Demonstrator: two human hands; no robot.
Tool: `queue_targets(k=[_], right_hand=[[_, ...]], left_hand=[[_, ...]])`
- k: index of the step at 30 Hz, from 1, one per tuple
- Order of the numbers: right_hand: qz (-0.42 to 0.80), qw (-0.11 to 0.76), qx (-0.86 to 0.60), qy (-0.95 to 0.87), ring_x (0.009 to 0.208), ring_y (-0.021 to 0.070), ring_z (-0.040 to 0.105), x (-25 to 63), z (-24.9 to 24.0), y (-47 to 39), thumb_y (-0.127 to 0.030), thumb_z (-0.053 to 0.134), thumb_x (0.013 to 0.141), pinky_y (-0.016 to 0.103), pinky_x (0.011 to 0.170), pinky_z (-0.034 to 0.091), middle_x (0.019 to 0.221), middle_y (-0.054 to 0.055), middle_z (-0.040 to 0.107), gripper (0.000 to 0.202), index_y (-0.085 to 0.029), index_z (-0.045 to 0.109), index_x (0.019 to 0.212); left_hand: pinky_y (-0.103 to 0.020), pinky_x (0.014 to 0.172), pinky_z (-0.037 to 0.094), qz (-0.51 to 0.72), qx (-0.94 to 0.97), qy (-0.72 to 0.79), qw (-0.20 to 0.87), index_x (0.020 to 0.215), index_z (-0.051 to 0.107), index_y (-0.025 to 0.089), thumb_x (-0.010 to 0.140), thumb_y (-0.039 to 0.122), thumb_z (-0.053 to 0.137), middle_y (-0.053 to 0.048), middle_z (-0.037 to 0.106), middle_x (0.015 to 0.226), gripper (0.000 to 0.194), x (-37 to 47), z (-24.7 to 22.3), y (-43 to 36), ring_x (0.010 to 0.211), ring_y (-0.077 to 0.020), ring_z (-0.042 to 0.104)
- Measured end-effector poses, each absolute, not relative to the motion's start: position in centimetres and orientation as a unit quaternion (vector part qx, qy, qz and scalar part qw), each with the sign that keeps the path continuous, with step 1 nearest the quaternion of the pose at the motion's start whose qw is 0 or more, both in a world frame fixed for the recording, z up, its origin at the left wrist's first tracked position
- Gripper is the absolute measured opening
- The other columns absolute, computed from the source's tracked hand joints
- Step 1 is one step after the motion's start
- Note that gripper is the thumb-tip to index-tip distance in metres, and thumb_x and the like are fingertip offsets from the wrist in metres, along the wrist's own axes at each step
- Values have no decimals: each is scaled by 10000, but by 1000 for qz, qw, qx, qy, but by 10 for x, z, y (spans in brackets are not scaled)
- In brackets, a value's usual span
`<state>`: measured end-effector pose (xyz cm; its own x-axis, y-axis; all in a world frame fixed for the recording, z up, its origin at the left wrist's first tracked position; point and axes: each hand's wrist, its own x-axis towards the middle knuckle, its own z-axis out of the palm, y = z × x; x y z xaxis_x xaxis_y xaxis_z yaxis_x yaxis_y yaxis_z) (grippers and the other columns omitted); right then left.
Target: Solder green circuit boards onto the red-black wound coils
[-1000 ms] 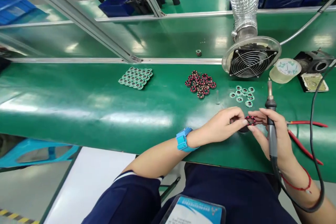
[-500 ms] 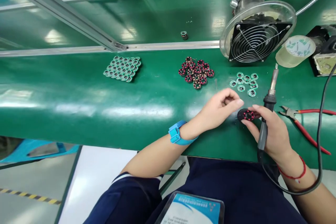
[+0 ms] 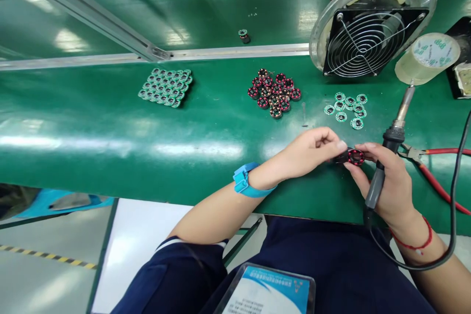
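Note:
My left hand [image 3: 312, 152], with a blue strap at the wrist, has its thumb and fingers pinched at the left side of a dark round piece. Between the thumb and fingers of my right hand [image 3: 390, 181] is a ring-shaped coil [image 3: 355, 157] with red windings, beside that dark piece. The same hand carries a soldering iron [image 3: 394, 133], its tip pointing up and away. Small green circuit boards [image 3: 341, 117] lie loose beyond my hands. A cluster of red and copper coils [image 3: 274, 93] sits further left.
A stacked block of green boards [image 3: 165, 87] rests at the left. A round fume fan [image 3: 362, 51] stands at the back right, near a tape roll [image 3: 429, 59]. Red-handled cutters [image 3: 436, 181] lie at the right, with the iron's black cable [image 3: 453, 196] nearby.
My left fingers have closed in on the dark piece beside the coil. My right hand, the coil and the iron have shifted slightly right. The camera view has moved a little.

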<state>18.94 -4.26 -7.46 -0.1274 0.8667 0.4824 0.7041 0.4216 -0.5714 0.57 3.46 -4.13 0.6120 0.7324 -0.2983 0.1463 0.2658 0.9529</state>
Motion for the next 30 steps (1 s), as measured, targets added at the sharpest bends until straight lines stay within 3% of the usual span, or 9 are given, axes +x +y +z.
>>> queue_targets(k=[5, 17, 23, 28, 30], right_hand=[[154, 397, -520, -740, 985, 209, 654, 189, -78, -43, -222, 687, 826, 355, 783, 591, 1125, 97, 623, 557, -242, 427, 1318], [234, 399, -508, -727, 984, 189, 637, 202, -75, -29, -219, 703, 822, 382, 914, 484, 1041, 41, 644, 540, -266, 431, 1286], [280, 334, -539, -721, 1028, 195, 617, 201, -87, -30, -265, 648, 867, 413, 919, 488, 1098, 24, 651, 467, -283, 422, 1276], [245, 364, -535, -722, 1111, 211, 592, 204, -79, -33, -238, 665, 840, 417, 953, 479, 1192, 56, 628, 547, -262, 406, 1322], [223, 394, -536, -713, 1116, 215, 591, 207, -77, -33, -224, 656, 841, 431, 961, 475, 1207, 58, 627, 541, -265, 412, 1323]], left_hand=[[-199, 602, 374, 192, 578, 373, 700, 742, 567, 112, 821, 231, 607, 15, 535, 685, 148, 7, -39, 32, 639, -63, 453], [-194, 515, 342, 359, 515, 439, 643, 702, 505, 141, 783, 232, 604, 24, 515, 649, 158, -5, -45, 51, 562, -51, 461], [-215, 552, 356, 344, 600, 436, 575, 733, 522, 132, 822, 194, 565, 20, 510, 657, 117, -3, -51, 54, 589, -66, 464], [-237, 650, 400, 274, 716, 443, 465, 820, 577, 116, 826, 109, 560, -11, 565, 790, 19, 0, -55, 69, 670, -84, 482], [-262, 708, 422, 241, 762, 463, 383, 906, 590, 113, 827, 85, 558, -36, 572, 896, 89, 6, -57, 77, 733, -104, 508]])
